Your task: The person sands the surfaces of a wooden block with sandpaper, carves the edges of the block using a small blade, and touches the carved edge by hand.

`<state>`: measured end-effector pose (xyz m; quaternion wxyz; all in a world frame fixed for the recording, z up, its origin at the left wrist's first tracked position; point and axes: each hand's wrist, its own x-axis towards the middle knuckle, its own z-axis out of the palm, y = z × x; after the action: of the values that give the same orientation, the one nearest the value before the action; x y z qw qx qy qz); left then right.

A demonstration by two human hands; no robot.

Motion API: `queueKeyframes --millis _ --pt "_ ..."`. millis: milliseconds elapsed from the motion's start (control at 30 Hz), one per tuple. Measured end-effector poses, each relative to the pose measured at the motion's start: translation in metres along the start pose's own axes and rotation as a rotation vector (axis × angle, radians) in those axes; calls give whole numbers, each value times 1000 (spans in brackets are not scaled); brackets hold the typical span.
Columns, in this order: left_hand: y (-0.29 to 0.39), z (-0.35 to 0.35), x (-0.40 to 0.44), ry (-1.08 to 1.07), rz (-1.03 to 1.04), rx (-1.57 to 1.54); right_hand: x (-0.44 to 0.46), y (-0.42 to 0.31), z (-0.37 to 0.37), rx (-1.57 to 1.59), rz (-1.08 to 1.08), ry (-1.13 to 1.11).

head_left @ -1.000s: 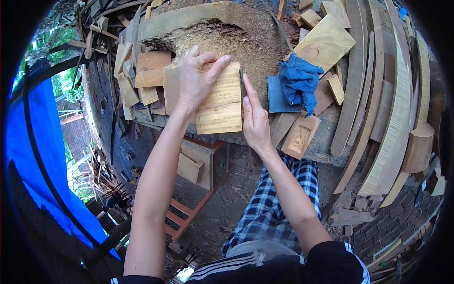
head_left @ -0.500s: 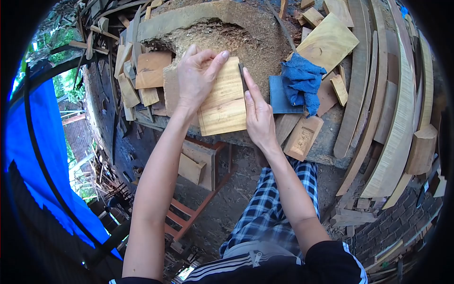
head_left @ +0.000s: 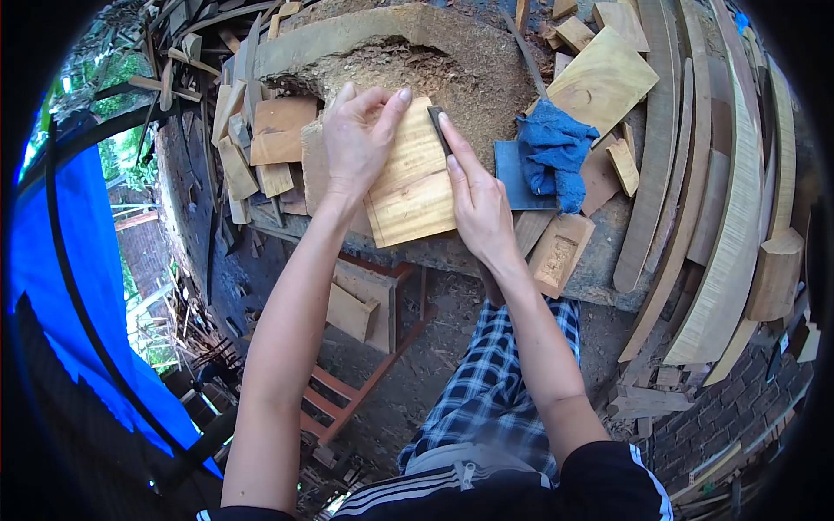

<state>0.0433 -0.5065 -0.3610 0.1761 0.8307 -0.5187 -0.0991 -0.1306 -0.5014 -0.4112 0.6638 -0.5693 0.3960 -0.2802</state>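
A pale rectangular wooden board (head_left: 415,195) with a dark grain streak is held tilted over the sawdust-covered bench. My left hand (head_left: 359,143) is closed on its left and upper part, thumb at the top edge. Along the board's right edge lies a long, dark, narrow file (head_left: 440,130). My right hand (head_left: 479,195) grips this file, with the index finger stretched along it near its upper end. The file's middle is hidden under that hand, and its lower end shows beside the wrist. A crumpled blue cloth (head_left: 556,148) lies just right of my right hand.
Sawdust (head_left: 486,69) covers the bench behind the board. Wooden offcuts (head_left: 282,130) are piled at the left. A carved wooden block (head_left: 560,252) sits near the front edge. Long curved planks (head_left: 734,234) stand at the right. Below is a reddish chair frame (head_left: 343,391).
The file has shifted against the board, its upper end moving up and left over the right edge. My right hand has moved slightly right and down. The board has tilted a little.
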Motion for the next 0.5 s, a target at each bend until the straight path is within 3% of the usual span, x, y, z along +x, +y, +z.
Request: queueKeyframes --millis 67,167,300,433,500 --pt "-2 0 2 24 20 2 2 -2 -4 -16 58 -59" --pt "2 -1 3 -11 -59 -19 -7 3 -1 -26 -134 42" --pt "-5 0 4 28 -46 -24 17 1 -5 -42 -1 -63" --pt "-5 3 6 50 -13 -15 1 7 -6 -65 -98 -5" --pt "-7 1 2 45 -15 -13 26 -1 -5 -90 -36 -49"
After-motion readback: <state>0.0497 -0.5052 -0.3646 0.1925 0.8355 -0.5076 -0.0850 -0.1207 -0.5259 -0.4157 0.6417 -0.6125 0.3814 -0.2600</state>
